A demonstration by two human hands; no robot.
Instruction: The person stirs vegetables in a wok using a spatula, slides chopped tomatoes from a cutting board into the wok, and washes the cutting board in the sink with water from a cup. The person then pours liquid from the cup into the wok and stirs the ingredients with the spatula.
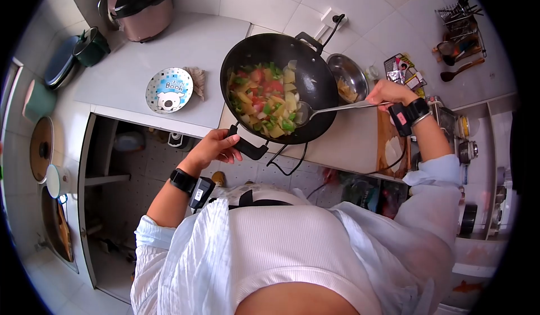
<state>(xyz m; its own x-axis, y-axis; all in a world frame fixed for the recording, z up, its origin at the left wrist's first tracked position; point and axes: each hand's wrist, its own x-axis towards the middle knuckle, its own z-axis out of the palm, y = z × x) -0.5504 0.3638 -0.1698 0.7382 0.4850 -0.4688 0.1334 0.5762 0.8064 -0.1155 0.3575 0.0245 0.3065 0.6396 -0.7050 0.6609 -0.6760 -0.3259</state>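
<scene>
A black wok (320, 73) holds chopped food (264, 98) in yellow, red and green pieces, gathered at its left side. At the near left, my left hand (215, 147) is closed around the wok's black side handle (251, 148), thumb on top. My right hand (392, 94) grips the end of a long metal spatula (343, 107), beyond the wok's right rim. The spatula's head rests inside the wok against the food, its tip partly hidden by the pieces.
A patterned plate (169, 91) and a crumpled cloth (197, 82) lie on the left counter. A steel bowl (350, 74) stands right of the wok, near a cutting board (392, 146). Behind the wok, a plug sits in the wall socket (335, 19). A pressure cooker (140, 11) stands far left.
</scene>
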